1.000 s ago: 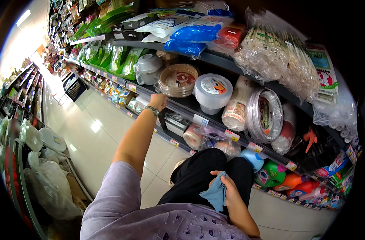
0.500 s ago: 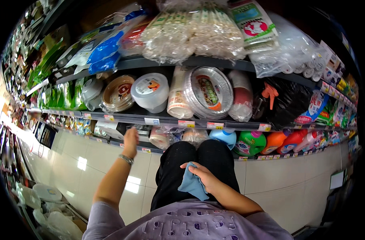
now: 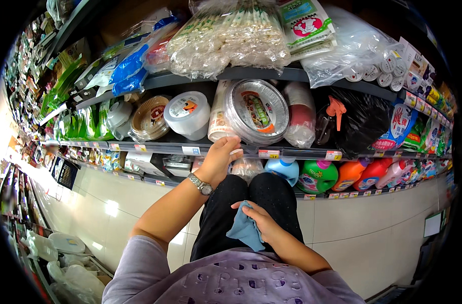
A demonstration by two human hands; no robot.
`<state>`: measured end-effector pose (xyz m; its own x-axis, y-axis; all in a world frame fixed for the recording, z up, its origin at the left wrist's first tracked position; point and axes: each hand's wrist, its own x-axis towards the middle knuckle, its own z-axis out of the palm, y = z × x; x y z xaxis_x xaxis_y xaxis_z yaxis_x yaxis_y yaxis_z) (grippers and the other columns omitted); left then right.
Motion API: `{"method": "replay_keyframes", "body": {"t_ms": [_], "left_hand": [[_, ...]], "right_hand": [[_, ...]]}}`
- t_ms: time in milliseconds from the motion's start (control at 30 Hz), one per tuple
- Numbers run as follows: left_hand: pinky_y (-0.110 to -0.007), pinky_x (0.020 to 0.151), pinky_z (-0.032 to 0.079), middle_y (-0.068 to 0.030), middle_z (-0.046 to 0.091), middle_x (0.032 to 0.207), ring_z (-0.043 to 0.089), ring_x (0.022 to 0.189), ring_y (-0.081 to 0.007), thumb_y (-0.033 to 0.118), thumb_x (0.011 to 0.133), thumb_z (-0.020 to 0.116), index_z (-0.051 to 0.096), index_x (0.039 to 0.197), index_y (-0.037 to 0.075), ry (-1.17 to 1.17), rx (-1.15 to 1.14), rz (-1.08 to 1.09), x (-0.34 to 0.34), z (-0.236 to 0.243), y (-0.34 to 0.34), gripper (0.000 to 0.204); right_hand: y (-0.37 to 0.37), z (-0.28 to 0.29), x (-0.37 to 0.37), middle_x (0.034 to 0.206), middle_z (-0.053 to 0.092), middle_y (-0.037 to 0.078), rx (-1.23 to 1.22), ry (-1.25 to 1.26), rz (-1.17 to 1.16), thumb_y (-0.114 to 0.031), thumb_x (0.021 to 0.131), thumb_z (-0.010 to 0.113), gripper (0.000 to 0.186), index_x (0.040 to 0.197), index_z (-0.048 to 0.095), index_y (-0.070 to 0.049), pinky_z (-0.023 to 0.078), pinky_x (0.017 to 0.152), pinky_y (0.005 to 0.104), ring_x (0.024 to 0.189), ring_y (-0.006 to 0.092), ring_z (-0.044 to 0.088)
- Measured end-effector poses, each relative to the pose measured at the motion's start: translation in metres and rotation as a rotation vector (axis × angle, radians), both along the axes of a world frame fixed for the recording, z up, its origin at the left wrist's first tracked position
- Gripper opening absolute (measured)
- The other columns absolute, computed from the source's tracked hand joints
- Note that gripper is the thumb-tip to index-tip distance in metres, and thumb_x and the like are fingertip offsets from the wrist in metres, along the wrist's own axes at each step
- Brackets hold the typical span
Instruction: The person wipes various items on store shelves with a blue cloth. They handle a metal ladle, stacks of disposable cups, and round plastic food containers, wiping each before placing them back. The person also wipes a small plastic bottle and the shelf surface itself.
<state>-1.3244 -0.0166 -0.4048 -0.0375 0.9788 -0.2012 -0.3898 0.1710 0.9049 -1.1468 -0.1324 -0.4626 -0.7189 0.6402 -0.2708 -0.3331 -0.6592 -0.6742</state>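
The left hand (image 3: 220, 158) has been brought rightward to the shelf edge (image 3: 302, 153), just below the sleeve of paper cups (image 3: 218, 121), now within its reach; whether anything is pinched there cannot be told; the blue cloth (image 3: 245, 231) is kept gripped by the right hand (image 3: 259, 219), above the black trousers (image 3: 279, 205).

Just beyond the left hand (image 3: 222, 159) at the shelf edge (image 3: 165, 149), the paper-cup stack (image 3: 219, 114) and foil trays (image 3: 259, 112) block the way in. The upper shelf (image 3: 162, 81) closes off entry from above. A slim dark gap separates the wrapped cups (image 3: 299, 119) from the orange-trigger spray bottle (image 3: 336, 110); a black plastic bag (image 3: 362, 121) crowds farther right.
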Motion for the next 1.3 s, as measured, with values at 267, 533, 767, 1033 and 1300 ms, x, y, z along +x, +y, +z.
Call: {"method": "replay_keyframes", "body": {"t_ms": [267, 533, 767, 1033, 1300], "left_hand": [[-0.037, 0.095, 0.046, -0.0039, 0.057, 0.095, 0.055, 0.093, -0.0154, 0.016, 0.092, 0.057, 0.050, 0.086, 0.008, -0.075, 0.030, 0.092, 0.013, 0.008, 0.005, 0.011], [-0.042, 0.101, 0.040, -0.0021, 0.056, 0.098, 0.055, 0.099, -0.0182, 0.013, 0.093, 0.053, 0.049, 0.090, 0.010, -0.337, 0.184, -0.014, 0.017, 0.025, -0.010, 0.006], [-0.044, 0.102, 0.037, -0.0013, 0.056, 0.103, 0.052, 0.106, -0.0189, 0.015, 0.094, 0.052, 0.050, 0.089, 0.013, -0.409, 0.265, -0.023, 0.011, 0.030, -0.069, 0.006], [-0.043, 0.100, 0.040, -0.0022, 0.055, 0.119, 0.052, 0.113, -0.0166, 0.016, 0.095, 0.049, 0.050, 0.113, 0.010, -0.520, 0.277, 0.157, -0.026, 0.016, -0.138, 0.019], [-0.043, 0.095, 0.044, 0.0007, 0.058, 0.107, 0.056, 0.101, -0.0137, 0.019, 0.094, 0.052, 0.049, 0.102, 0.013, -0.333, 0.347, 0.554, -0.139, 0.000, -0.169, 0.010]], "right_hand": [[-0.001, 0.002, 0.010, 0.086, 0.057, -0.002, 0.068, -0.014, -0.100, -0.026, 0.093, 0.055, 0.027, 0.110, 0.057, -0.006, 0.044, 0.073, 0.0222, 0.079, 0.0065, 0.055], [0.008, 0.002, 0.017, 0.079, 0.060, -0.001, 0.379, -0.247, -0.492, -0.020, 0.087, 0.064, 0.019, 0.093, 0.063, -0.002, 0.044, 0.065, 0.0213, 0.071, 0.0055, 0.054], [0.012, 0.058, 0.024, 0.084, 0.062, 0.002, 0.597, -0.238, -0.687, -0.010, 0.083, 0.068, 0.016, 0.093, 0.061, 0.000, 0.046, 0.070, 0.0218, 0.076, 0.0060, 0.056], [-0.006, 0.072, 0.009, 0.085, 0.065, 0.004, 0.810, -0.339, -0.452, -0.007, 0.080, 0.069, 0.017, 0.094, 0.064, -0.001, 0.046, 0.071, 0.0224, 0.078, 0.0079, 0.059], [-0.011, 0.038, -0.007, 0.077, 0.059, -0.001, 0.596, -0.352, -0.357, -0.013, 0.084, 0.066, 0.015, 0.092, 0.063, 0.000, 0.042, 0.063, 0.0204, 0.069, 0.0051, 0.052]]}}
